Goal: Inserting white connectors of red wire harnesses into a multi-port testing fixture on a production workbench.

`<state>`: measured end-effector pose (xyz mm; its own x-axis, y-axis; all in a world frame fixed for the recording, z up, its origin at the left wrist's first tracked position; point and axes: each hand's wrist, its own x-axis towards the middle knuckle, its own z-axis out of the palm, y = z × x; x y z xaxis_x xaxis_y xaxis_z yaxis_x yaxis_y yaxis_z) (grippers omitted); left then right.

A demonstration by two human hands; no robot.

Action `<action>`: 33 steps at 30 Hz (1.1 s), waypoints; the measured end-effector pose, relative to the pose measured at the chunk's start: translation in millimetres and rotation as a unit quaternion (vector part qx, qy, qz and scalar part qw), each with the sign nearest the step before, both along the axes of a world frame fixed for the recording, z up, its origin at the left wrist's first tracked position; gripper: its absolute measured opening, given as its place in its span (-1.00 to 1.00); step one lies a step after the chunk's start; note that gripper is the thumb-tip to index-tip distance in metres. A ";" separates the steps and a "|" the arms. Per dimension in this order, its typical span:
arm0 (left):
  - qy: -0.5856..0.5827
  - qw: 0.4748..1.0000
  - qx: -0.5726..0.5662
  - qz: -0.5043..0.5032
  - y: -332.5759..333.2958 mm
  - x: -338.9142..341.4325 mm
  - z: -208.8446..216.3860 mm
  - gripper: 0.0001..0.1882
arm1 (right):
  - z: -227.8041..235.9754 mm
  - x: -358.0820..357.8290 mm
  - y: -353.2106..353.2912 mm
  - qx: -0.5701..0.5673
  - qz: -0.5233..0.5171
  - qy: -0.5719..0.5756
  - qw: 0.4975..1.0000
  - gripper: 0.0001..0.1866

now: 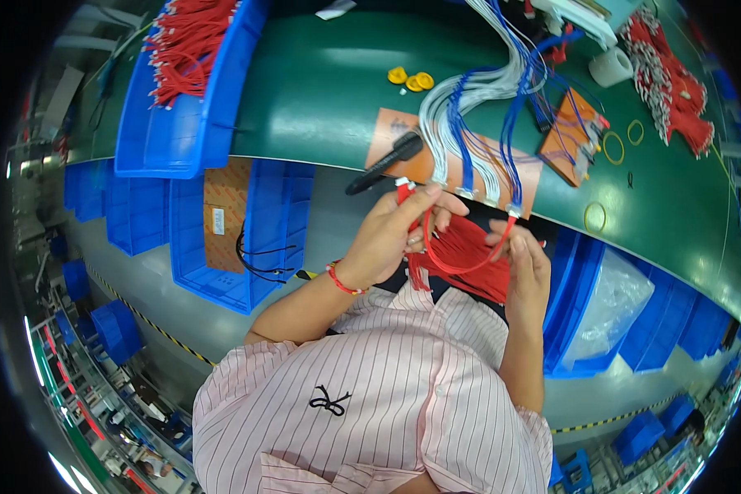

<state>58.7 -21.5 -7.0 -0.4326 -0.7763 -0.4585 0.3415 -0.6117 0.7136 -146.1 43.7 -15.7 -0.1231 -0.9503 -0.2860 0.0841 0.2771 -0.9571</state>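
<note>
My left hand [387, 230] is closed around red wires [413, 222] whose white connector ends [403, 183] stick up past the thumb. My right hand [525, 267] pinches a red cable [469, 270] close to a white connector [513, 212] at the board's near edge. That cable sags in a loop between both hands. White wires [436, 123] and blue wires [514, 136] run down over a tan board [383, 140] to connectors along its edge. A heap of red wires [477, 263] lies on my lap, partly behind the hands. Left of the wires rests a black elongated tool [395, 160].
A blue bin [160, 148] of red wires stands on the green bench [321, 99] at left. Yellow caps [420, 81], yellow rubber bands [613, 148], a white roll [611, 67], an orange block [572, 136] and bundled red wires [667, 82] lie about. Blue bins [214, 263] sit below the bench.
</note>
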 end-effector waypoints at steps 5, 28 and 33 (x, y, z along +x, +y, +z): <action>0.003 1.000 -0.016 0.016 1.2 -8.0 3.4 -0.56 | -1.5 9.7 -10.4 -0.003 -0.031 -0.116 0.993 -0.66; -0.036 0.998 0.040 0.027 35.0 22.0 -21.1 -0.63 | -54.9 15.0 -18.7 -0.164 0.072 0.304 0.935 -0.89; -0.147 0.979 -0.130 -0.053 38.5 -2.2 -22.9 -0.59 | -25.9 23.3 -7.3 -0.161 0.080 0.156 0.971 -0.88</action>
<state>56.5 17.0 -30.0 -0.3968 -0.8407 -0.3686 0.0428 -0.4181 0.9074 -122.8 36.4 -41.5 0.0006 -0.9984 0.0562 -0.2437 -0.0546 -0.9683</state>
